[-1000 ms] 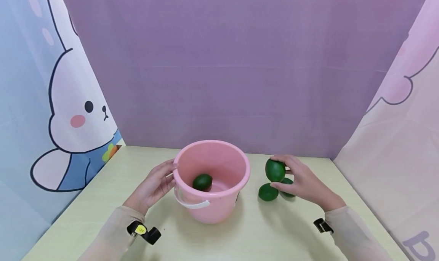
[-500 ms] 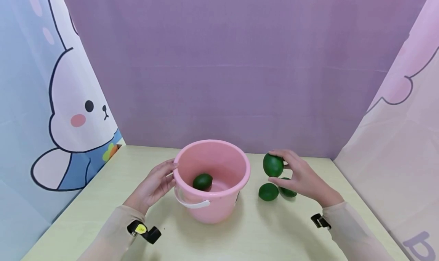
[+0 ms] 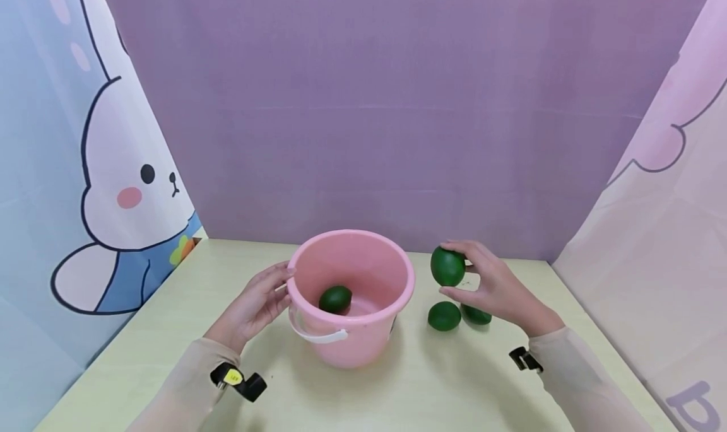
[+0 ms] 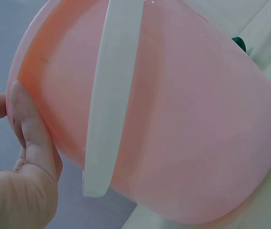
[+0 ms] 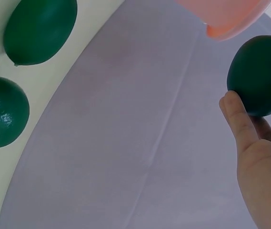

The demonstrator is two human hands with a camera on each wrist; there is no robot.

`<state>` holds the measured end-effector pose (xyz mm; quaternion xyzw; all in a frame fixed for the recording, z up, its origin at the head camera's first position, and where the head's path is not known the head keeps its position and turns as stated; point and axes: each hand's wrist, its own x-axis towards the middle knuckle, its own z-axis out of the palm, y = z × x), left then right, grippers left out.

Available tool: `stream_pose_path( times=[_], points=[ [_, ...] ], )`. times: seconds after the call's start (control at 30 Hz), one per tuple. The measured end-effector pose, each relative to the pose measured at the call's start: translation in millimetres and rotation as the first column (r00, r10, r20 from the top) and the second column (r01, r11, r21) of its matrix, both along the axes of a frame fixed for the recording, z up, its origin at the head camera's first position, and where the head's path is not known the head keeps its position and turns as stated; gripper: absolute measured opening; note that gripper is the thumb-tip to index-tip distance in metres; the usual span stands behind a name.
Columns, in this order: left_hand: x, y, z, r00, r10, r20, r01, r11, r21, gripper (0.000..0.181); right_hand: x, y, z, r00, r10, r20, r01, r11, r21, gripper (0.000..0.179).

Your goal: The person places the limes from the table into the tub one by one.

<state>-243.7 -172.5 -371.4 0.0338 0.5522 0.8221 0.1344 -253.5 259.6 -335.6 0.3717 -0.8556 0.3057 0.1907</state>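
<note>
A pink bucket [image 3: 352, 347] stands upright on the table, its white handle [image 3: 325, 339] hanging down at the front. My left hand [image 3: 252, 309] holds the bucket's left rim; the left wrist view has the thumb [image 4: 28, 114] against the rim's outside. Inside the bucket lies one green lime [image 3: 335, 299]. Right of the bucket, my right hand [image 3: 502, 293] pinches another lime [image 3: 447, 266] between thumb and fingers, raised above the table. Two more limes lie below it: one in front [image 3: 444, 316], the other [image 3: 476, 315] partly behind the hand.
The pale table [image 3: 363, 400] ends at a purple cloth backdrop [image 3: 369, 116]. Printed cloths border it on both sides, with a cartoon rabbit [image 3: 130, 167] on the left one. Black straps sit on both sleeves.
The lime in my right hand has risen and shifted slightly left toward the bucket, away from the two on the table. My left hand and the bucket stay put.
</note>
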Motion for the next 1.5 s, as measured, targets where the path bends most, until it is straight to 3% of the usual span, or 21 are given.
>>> stream_pose_path(
  times=[0.8, 1.5],
  points=[
    [0.5, 0.0, 1.5, 1.000, 0.001, 0.004, -0.001, 1.000, -0.012, 0.046, -4.0, -22.2, 14.6, 0.998, 0.055, -0.020, -0.055, 0.998, -0.007, 0.077],
    [0.5, 0.4, 0.7, 1.000, 0.004, 0.017, -0.004, 1.000, -0.001, 0.046, -9.1, -39.3, 17.2, 0.995, 0.099, -0.017, -0.099, 0.995, 0.000, 0.076]
  ],
)
